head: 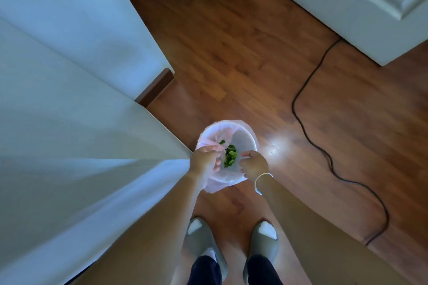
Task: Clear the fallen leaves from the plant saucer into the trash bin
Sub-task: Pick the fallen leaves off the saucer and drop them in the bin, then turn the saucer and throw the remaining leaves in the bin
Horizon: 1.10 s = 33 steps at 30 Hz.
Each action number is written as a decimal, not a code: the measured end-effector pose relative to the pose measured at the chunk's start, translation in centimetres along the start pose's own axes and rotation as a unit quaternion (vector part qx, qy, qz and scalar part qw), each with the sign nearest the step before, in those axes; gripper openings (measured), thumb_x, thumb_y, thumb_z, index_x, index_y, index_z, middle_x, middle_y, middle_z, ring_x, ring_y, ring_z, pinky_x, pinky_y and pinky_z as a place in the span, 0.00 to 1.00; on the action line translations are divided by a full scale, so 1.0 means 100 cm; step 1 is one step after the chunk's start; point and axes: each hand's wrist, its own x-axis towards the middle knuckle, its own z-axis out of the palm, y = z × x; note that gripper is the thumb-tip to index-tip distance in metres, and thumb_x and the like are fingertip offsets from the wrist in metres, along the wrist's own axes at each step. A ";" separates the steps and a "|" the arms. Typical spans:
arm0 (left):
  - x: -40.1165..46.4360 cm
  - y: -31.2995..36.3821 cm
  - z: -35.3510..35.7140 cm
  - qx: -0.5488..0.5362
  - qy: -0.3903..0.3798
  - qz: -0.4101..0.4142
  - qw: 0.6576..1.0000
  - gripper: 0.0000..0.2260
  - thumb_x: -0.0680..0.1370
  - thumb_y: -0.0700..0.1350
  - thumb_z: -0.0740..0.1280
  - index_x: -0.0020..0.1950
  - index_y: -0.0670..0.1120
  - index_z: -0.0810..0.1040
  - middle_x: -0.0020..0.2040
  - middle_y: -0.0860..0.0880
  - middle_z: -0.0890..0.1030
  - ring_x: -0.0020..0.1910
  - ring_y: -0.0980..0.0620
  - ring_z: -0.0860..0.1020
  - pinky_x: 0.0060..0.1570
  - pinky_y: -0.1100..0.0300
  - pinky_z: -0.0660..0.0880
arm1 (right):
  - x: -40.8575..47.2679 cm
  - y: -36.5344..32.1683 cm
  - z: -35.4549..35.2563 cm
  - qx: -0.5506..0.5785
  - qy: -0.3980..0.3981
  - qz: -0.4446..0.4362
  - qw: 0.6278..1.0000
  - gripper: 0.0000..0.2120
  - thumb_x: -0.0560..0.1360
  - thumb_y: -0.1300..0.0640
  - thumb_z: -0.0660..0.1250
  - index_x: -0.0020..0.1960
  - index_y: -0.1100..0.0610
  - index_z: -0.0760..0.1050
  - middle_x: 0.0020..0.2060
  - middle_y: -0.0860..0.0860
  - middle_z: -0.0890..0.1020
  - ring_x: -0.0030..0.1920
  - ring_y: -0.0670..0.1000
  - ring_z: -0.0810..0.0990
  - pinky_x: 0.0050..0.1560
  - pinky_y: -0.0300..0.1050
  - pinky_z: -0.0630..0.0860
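A small round white trash bin (245,136) with a thin pinkish plastic liner (215,184) stands on the wooden floor in front of my feet. Green leaves (230,157) lie in a small heap at its bottom. My left hand (203,161) is over the bin's near left rim, fingers curled on the bunched liner. Over the near right rim, my right hand (253,164) has its fingers curled at the edge; whether it grips the liner or the rim is unclear. The plant saucer is not in view.
A white wall corner (92,99) with a brown baseboard (155,87) fills the left. A white panelled door (370,2) stands at the top right. A black cable (308,132) snakes across the floor on the right. My slippered feet (231,243) are just below the bin.
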 end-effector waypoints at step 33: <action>-0.459 0.021 -0.273 0.257 0.309 0.326 0.855 0.16 0.79 0.45 0.59 0.67 0.49 0.73 0.66 0.48 0.74 0.63 0.50 0.73 0.63 0.59 0.68 | -0.493 -0.225 0.034 -0.409 -0.047 -0.568 0.712 0.17 0.77 0.55 0.61 0.64 0.55 0.73 0.64 0.52 0.76 0.62 0.52 0.75 0.60 0.43 0.70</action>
